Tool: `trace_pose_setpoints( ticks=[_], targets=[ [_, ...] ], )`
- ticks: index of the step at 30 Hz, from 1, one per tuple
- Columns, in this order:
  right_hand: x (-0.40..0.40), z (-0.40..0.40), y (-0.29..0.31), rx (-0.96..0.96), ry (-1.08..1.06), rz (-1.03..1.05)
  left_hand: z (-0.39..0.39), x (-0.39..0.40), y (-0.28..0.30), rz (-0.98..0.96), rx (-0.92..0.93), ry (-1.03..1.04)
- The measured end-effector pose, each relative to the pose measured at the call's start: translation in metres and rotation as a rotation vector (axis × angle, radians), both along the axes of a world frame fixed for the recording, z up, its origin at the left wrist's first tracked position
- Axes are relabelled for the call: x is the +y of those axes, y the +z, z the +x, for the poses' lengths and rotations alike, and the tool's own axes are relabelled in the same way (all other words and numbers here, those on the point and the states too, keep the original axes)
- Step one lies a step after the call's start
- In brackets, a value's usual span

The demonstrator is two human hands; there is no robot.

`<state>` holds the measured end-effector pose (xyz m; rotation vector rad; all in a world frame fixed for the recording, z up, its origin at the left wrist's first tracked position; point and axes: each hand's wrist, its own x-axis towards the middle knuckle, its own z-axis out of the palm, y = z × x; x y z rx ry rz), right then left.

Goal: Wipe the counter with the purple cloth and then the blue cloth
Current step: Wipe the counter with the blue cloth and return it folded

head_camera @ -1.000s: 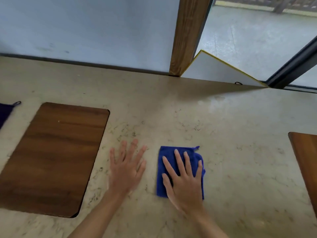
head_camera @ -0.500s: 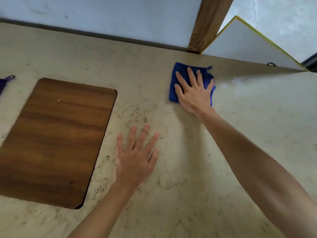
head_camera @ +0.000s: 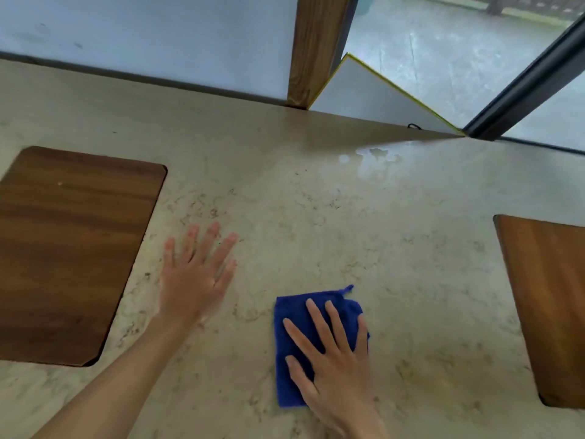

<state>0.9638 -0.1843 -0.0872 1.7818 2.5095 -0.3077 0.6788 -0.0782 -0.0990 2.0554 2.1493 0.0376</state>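
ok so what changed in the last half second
The right hand pulled the blue cloth back from the far edge of the counter to the near side, palm flat on it throughout. The left hand stayed spread on the counter beside the wooden board.

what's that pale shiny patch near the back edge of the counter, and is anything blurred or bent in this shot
Head view: the pale patch looks like window light glinting off a wet smear on the counter, though I can't be sure it's water. The left hand is smeared at its fingertips, while the right hand on the blue cloth looks sharper. The wide lens bows the counter's back edge.
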Motion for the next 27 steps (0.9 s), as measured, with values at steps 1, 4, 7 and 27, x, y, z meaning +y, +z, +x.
trace_pose_setpoints(
  ticks=[1,4,7,27],
  targets=[
    [0.017,0.001,0.0,0.012,-0.012,0.009,0.001,0.0,0.0,0.0,0.013,0.007],
    [0.107,0.006,-0.002,0.059,-0.122,0.104,0.001,0.0,0.0,-0.012,0.046,-0.013],
    [0.227,0.009,-0.001,0.043,-0.196,0.051,-0.001,0.003,-0.003,-0.016,0.036,-0.003],
    [0.073,0.044,-0.007,0.055,-0.102,0.163,0.001,0.002,0.006,-0.05,0.011,0.013]
  ],
)
